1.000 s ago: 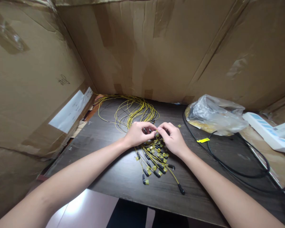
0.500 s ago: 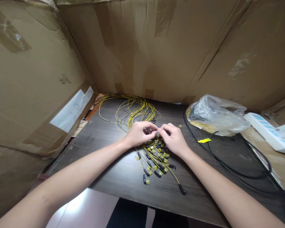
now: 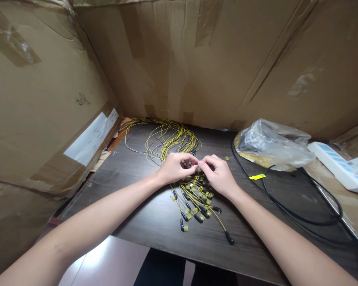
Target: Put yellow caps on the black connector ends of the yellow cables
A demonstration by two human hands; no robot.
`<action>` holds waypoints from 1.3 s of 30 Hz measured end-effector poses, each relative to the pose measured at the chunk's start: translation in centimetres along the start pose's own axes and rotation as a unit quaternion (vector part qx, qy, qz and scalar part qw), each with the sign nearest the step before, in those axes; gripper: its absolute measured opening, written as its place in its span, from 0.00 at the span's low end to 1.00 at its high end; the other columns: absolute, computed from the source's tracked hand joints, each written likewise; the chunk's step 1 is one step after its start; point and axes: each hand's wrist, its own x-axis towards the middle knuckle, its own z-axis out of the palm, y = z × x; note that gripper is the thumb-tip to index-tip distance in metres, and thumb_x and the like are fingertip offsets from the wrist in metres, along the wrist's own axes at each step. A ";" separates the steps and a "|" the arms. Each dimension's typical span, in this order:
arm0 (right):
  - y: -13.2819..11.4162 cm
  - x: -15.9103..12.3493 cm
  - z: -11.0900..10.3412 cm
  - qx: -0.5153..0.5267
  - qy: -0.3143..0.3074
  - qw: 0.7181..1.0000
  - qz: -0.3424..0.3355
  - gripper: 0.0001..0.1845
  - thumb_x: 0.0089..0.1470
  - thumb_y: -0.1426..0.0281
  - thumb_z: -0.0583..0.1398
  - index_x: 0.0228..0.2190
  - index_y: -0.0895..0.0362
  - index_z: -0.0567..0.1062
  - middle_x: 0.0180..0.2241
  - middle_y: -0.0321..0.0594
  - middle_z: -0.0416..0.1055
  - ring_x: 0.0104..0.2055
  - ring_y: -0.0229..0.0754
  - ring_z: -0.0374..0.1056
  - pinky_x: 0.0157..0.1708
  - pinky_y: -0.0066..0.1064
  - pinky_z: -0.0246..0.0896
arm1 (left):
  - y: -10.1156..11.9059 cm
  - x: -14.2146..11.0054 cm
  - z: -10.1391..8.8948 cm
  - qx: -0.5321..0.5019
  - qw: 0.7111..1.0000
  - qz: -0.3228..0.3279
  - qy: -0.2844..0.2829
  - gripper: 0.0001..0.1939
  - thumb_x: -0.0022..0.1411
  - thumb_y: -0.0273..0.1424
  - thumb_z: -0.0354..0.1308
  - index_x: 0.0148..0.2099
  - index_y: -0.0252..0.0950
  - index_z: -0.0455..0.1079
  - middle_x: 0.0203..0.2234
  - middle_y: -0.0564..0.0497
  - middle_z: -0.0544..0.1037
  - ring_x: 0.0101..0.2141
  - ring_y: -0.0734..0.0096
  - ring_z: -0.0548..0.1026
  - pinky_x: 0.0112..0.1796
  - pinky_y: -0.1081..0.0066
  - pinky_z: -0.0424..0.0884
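Observation:
A bundle of thin yellow wires (image 3: 167, 139) lies coiled on the dark wooden table (image 3: 143, 214), its ends fanned toward me with black connectors and small yellow tags (image 3: 197, 202). My left hand (image 3: 174, 167) and my right hand (image 3: 217, 172) meet fingertip to fingertip above the fanned ends. Both are closed in a pinch on one small yellow-tagged wire end between them. One long wire with a black plug (image 3: 229, 238) reaches nearest the table's front edge.
Cardboard walls (image 3: 197, 59) enclose the table at the back and left. A crumpled clear plastic bag (image 3: 271, 145) lies at the right, with a black cable (image 3: 301, 214) looping past it and a white power strip (image 3: 337, 165) at the far right. A loose yellow tag (image 3: 256, 176) sits by the cable.
Hardly anything moved; both hands stay pinched together over the wire ends, with only tiny finger shifts.

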 end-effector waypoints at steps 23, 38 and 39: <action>0.0 0.1 0.0 0.014 -0.005 1.000 0.008 0.16 0.61 0.63 0.55 0.22 0.54 0.69 0.24 0.37 0.70 0.31 0.43 0.63 0.35 0.35 0.55 | 0.0 -0.1 0.0 -0.005 1.000 -0.009 0.005 0.07 0.57 0.28 0.63 0.38 0.32 0.79 0.26 0.51 0.81 0.23 0.78 0.73 0.29 0.77 0.71; 0.2 0.0 0.2 -0.003 -0.006 1.000 0.011 0.23 0.63 0.60 0.52 0.18 0.54 0.66 0.19 0.37 0.66 0.30 0.44 0.62 0.34 0.36 0.52 | -0.1 -0.1 0.1 0.007 1.000 -0.009 0.005 0.07 0.56 0.28 0.63 0.39 0.33 0.80 0.26 0.51 0.81 0.23 0.78 0.74 0.30 0.76 0.71; 0.2 0.0 0.2 0.000 -0.004 1.000 0.012 0.22 0.63 0.61 0.53 0.19 0.54 0.67 0.20 0.37 0.67 0.30 0.44 0.62 0.34 0.36 0.53 | -0.1 -0.1 0.1 0.008 1.000 -0.012 0.005 0.07 0.56 0.28 0.63 0.38 0.33 0.80 0.26 0.51 0.81 0.24 0.78 0.74 0.30 0.76 0.71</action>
